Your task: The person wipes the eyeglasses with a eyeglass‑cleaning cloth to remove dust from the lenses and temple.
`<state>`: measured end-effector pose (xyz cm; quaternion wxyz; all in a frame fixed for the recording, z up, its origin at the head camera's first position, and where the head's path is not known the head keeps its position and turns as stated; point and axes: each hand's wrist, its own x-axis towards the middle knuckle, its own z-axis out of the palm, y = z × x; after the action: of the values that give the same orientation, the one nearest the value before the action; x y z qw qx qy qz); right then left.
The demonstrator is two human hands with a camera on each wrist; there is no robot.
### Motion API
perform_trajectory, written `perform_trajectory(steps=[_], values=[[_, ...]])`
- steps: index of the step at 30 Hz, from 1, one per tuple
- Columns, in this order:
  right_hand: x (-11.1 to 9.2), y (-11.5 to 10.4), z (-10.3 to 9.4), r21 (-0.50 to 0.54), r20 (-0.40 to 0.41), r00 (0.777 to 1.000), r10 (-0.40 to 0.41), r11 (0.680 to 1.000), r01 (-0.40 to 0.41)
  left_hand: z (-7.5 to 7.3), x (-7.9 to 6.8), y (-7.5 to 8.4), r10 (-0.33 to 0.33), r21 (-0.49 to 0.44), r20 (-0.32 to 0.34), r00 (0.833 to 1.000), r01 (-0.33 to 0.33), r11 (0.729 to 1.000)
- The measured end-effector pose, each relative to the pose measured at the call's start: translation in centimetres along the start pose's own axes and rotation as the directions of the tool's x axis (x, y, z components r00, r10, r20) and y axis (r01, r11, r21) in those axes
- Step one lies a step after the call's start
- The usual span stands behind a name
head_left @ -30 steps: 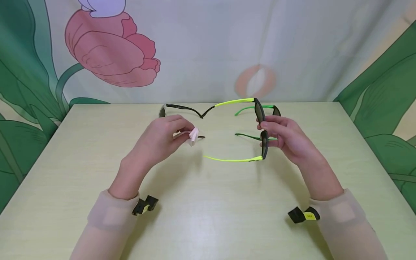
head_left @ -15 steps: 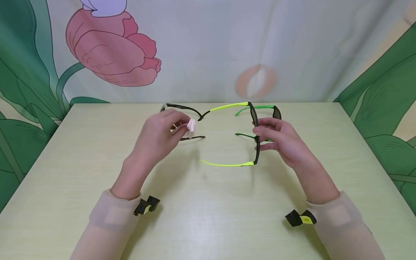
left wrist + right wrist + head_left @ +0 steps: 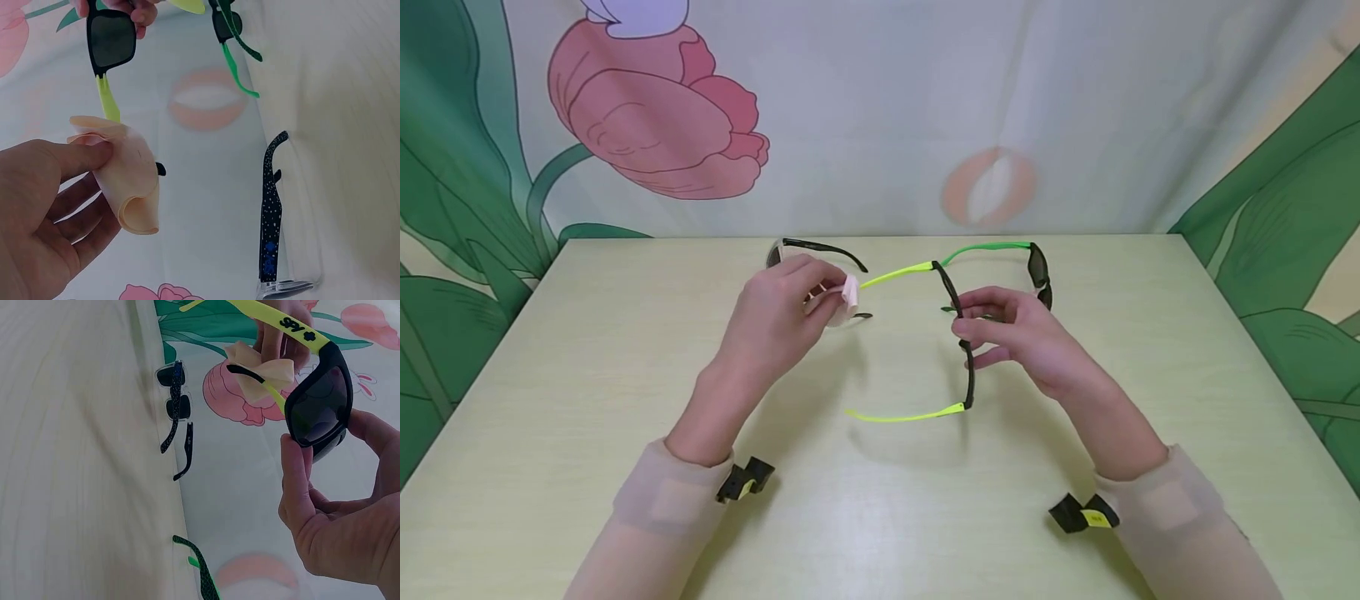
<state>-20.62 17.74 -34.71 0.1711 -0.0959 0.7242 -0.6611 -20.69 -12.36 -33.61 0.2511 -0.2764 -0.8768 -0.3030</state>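
My right hand (image 3: 1026,337) holds black-framed sunglasses (image 3: 970,375) by the middle of the front, fingers and thumb about the bridge. Their yellow temples are unfolded and point left; one bears the letters SPY (image 3: 297,328). My left hand (image 3: 775,312) pinches a folded pale pink cloth (image 3: 128,175) between thumb and fingers. The far temple reaches the cloth, its black tip (image 3: 245,373) showing in front of it in the right wrist view. Whether cloth and temple touch, I cannot tell. Both hands are above the table (image 3: 880,517).
Behind my left hand stand clear-framed sunglasses with dark speckled temples (image 3: 270,219), partly hidden. Green-templed sunglasses (image 3: 1038,267) sit at the back right, partly behind my right hand. A printed curtain (image 3: 865,108) hangs beyond the table's back edge.
My right hand has brought the yellow-templed sunglasses left and nearer me, turning them slightly. The far temple now meets the cloth in view. My left hand has hardly moved.
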Motion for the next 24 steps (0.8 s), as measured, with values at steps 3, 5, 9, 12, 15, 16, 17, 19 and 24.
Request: perform_trajectory(steps=[3, 5, 9, 12, 15, 16, 17, 19, 24], values=[[-0.1, 0.0, 0.5, -0.004, -0.003, 1.000, 0.000, 1.000, 0.000, 0.2, 0.0, 0.2, 0.014, -0.008, 0.001, 1.000, -0.014, 1.000], [-0.1, 0.0, 0.8, 0.001, -0.003, 1.000, -0.001, 1.000, 0.001, 0.4, 0.0, 0.3, 0.023, -0.016, 0.000, 1.000, -0.023, 1.000], [-0.2, 0.2, 1.5, 0.009, 0.020, 1.000, -0.001, 1.000, 0.001, 0.7, 0.0, 0.5, 0.048, -0.028, -0.001, 0.999, -0.048, 0.998], [-0.3, 0.3, 2.2, 0.000, 0.044, 0.999, 0.005, 1.000, -0.005, 0.9, 0.1, 0.8, 0.068, -0.033, -0.006, 0.998, -0.069, 0.997], [-0.5, 0.3, 2.8, -0.009, 0.065, 0.998, 0.009, 1.000, -0.009, 1.1, 0.1, 1.1, 0.091, -0.044, -0.011, 0.996, -0.092, 0.995], [-0.5, 0.3, 3.0, -0.012, 0.071, 0.997, 0.011, 1.000, -0.010, 1.2, 0.1, 1.2, 0.100, -0.048, -0.012, 0.995, -0.101, 0.994], [-0.6, 0.3, 3.1, -0.012, 0.077, 0.997, 0.013, 1.000, -0.012, 1.2, 0.1, 1.3, 0.109, -0.051, -0.011, 0.994, -0.109, 0.993], [-0.6, 0.3, 3.4, -0.013, 0.091, 0.996, 0.016, 1.000, -0.014, 1.3, 0.2, 1.5, 0.126, -0.053, -0.010, 0.992, -0.126, 0.991], [-0.7, 0.5, 3.8, -0.017, 0.115, 0.993, 0.016, 1.000, -0.014, 1.5, 0.2, 2.0, 0.151, -0.044, -0.003, 0.989, -0.151, 0.988]])
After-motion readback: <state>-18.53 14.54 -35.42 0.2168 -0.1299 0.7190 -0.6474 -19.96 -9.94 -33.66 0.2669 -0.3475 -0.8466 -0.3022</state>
